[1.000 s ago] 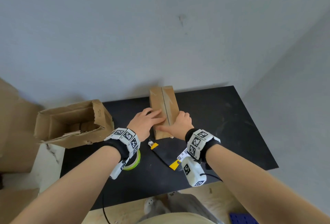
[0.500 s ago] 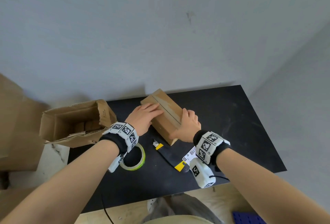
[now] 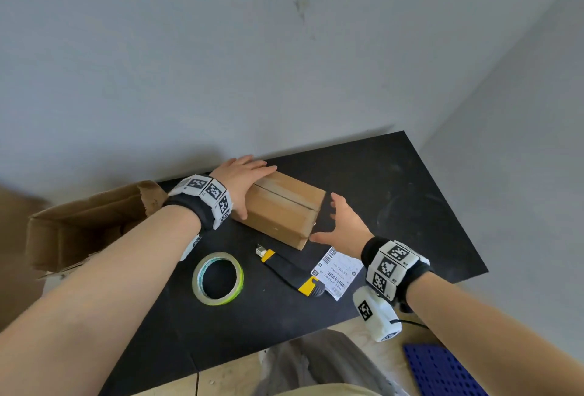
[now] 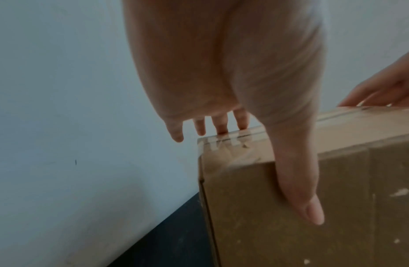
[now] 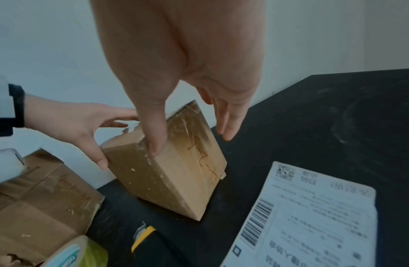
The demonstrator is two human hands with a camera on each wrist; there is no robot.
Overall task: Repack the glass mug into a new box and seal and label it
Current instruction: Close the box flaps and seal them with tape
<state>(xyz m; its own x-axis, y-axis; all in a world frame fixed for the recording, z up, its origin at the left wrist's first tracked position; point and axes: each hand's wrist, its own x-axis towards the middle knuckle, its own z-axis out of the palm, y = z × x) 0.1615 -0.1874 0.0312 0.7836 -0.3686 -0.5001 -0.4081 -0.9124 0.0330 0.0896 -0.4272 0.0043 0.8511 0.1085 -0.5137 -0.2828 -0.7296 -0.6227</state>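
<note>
— Head view: where's the sealed cardboard box (image 3: 281,209) lying?
— On the black table (image 3: 410,206), long axis running left-far to right-near. Left hand (image 3: 240,184) rests flat-fingered over its far end; right hand (image 3: 344,225), released and spread, sits just off the near end.
— Obstacles?
— Shipping label (image 3: 336,269), utility knife (image 3: 290,272) and tape roll (image 3: 218,278) lie nearer, clear of it.

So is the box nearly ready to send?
Nearly. The small box is closed, with clear tape over its seam. The left hand rests on it; the right hand hovers beside it. The label still lies on the table, not yet stuck on.
</note>
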